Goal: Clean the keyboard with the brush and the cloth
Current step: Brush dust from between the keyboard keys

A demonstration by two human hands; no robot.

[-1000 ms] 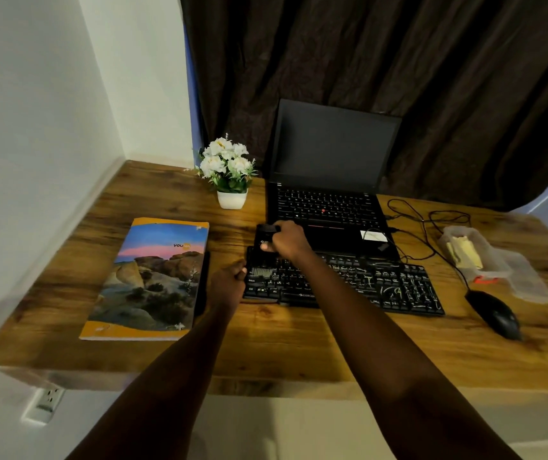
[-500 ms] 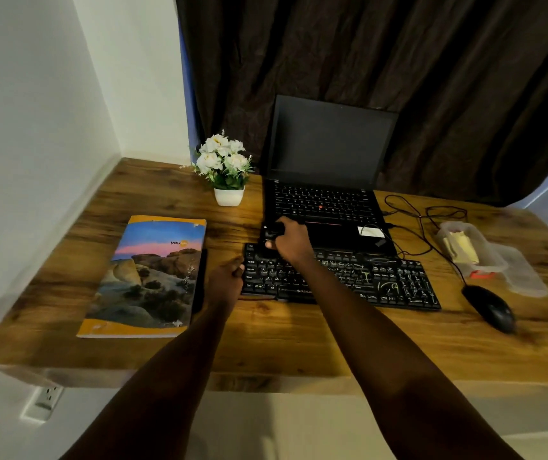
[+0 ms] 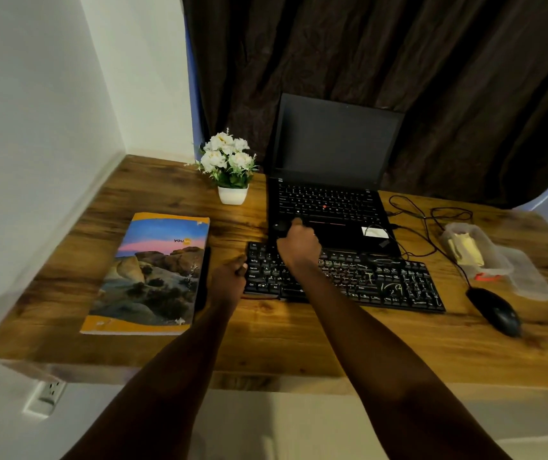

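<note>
Head view: R hand [image 3: 299,244] closed round a dark brush [image 3: 280,226], only its round end showing past the knuckles, at the far-L corner of the external keyboard [image 3: 342,278]. L hand [image 3: 229,282] curled, pinching the keyboard's L edge to steady it. Keyboard's long axis runs L–R across the desk [image 3: 299,343], from L hand out past R forearm. Brush axis: can't tell. Judged progress: brushing at L end; scribble marks remain R of hand; cloth not seen, wipe left to do.
</note>
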